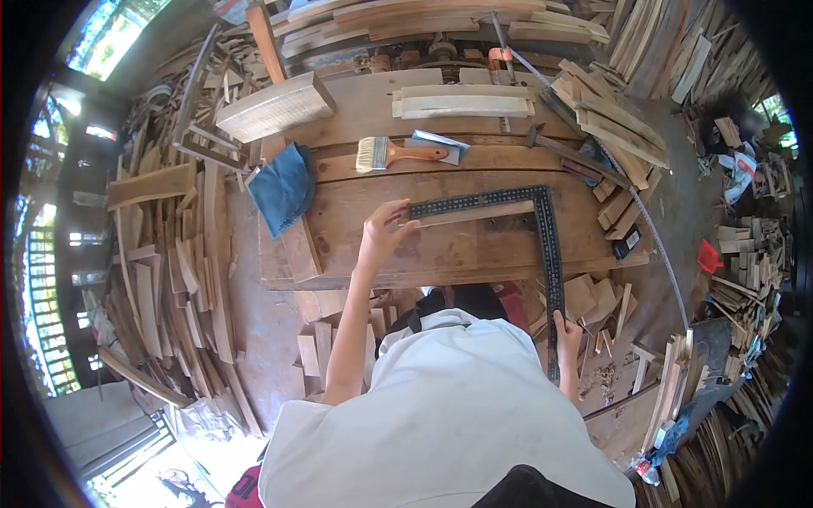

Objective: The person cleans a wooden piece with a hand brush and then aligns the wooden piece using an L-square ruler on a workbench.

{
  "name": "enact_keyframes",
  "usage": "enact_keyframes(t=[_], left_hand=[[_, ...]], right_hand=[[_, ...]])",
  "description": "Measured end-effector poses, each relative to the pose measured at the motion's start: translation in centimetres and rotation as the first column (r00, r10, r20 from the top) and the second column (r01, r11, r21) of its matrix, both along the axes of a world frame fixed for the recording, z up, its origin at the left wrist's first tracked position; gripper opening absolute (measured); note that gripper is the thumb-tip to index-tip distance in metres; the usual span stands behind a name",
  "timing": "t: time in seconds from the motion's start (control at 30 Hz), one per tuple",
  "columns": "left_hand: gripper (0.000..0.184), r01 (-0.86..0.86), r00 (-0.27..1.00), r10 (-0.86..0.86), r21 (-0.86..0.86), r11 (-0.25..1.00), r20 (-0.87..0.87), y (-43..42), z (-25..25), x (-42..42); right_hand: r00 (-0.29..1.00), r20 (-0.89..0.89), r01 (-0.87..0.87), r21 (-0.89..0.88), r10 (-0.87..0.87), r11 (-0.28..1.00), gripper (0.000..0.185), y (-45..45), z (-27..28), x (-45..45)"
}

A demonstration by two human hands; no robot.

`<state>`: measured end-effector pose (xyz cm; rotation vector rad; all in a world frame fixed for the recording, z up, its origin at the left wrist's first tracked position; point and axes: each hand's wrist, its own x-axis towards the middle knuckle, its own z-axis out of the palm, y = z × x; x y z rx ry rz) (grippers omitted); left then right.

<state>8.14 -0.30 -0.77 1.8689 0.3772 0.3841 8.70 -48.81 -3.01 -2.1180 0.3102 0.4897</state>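
Observation:
A black carpenter's square (549, 245) with pale markings lies over the workbench, its corner at the far right. One arm runs left along a narrow wooden strip (478, 213); the other comes toward my body past the bench's front edge. My left hand (387, 233) pinches the left end of the square and strip between thumb and fingers. Lower right, my right hand (569, 339) is closed around the square's near arm, thumb on top. Beyond the square lie a paintbrush (398, 155) with a wooden handle and a blue-and-white packet (440, 146).
The wooden workbench (356, 245) carries a blue cloth (284, 188), a thick wood block (275, 107), stacked strips (461, 102) and a hammer (580, 154). A small black box (627, 244) sits at the bench's right end. Scrap boards (195, 279) are piled on the left.

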Motion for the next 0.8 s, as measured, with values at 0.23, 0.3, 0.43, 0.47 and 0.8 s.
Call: enact_keyframes(t=[0.23, 0.3, 0.43, 0.47, 0.8], left_hand=[[0.037, -0.042, 0.999, 0.042, -0.117, 0.992, -0.003, 0.0, -0.7, 0.1], [0.036, -0.037, 0.999, 0.034, -0.150, 0.988, -0.027, 0.2, -0.8, 0.1], [0.035, -0.053, 0.990, 0.027, -0.189, 0.981, -0.137, 0.3, -0.1, 0.6], [0.035, -0.046, 0.990, 0.021, -0.184, 0.982, -0.137, 0.2, 0.3, 0.6], [0.037, 0.014, 0.989, -0.050, -0.247, 0.969, -0.141, 0.7, 0.7, 0.5]], right_hand=[[0.998, -0.067, 0.001, -0.002, -0.001, 1.000, 0.056, 1.6, 2.3, 0.0], [0.995, -0.095, -0.042, -0.003, 0.042, 0.999, 0.058, 1.6, 2.9, 0.2], [0.974, -0.221, -0.024, 0.110, 0.048, 0.994, 0.053, 1.8, 3.4, 0.5], [0.963, -0.267, 0.010, 0.170, 0.036, 0.985, 0.050, 1.5, 3.2, 0.6], [0.995, -0.070, -0.061, 0.205, 0.076, 0.977, 0.024, 3.2, 2.9, 0.7]])
